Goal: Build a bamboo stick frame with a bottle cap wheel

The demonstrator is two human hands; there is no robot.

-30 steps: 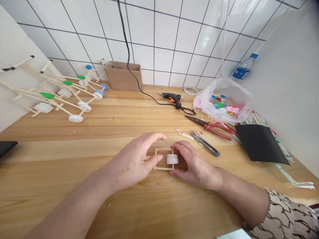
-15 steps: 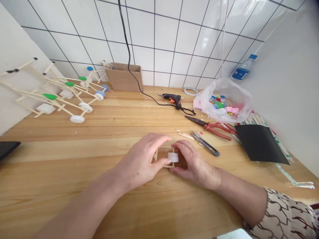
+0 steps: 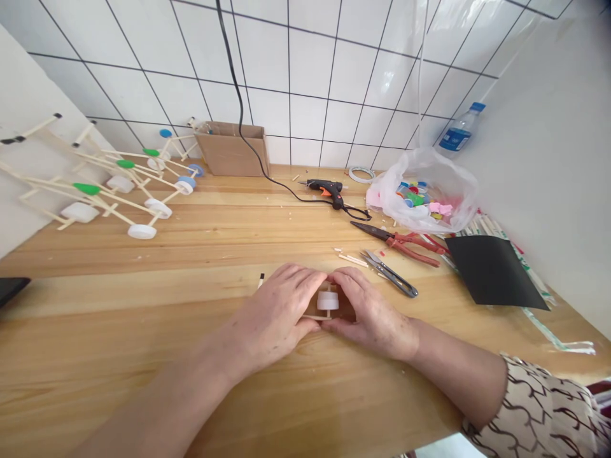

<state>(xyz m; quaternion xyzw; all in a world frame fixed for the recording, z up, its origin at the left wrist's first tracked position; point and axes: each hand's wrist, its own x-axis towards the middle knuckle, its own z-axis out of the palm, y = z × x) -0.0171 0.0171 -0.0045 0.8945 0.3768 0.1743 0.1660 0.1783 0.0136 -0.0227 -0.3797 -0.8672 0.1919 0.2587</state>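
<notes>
Fingers (image 3: 305, 280) around white wheel (image 3: 328, 301), snips (image 3: 389, 273) nearby, pliers (image 3: 401, 243) beyond

Over my feed I count one bare left hand (image 3: 274, 318), one bare right hand (image 3: 377, 315), one pale wooden-stick frame (image 3: 316, 317) between them and three green oval pieces (image 3: 125, 164). I also get one black glue gun (image 3: 329, 191), one brown cardboard box (image 3: 233, 154), one blue-capped clear plastic bottle (image 3: 457, 135), one black square sheet (image 3: 494, 270) and one pair of red-handled pliers (image 3: 396, 242).
</notes>
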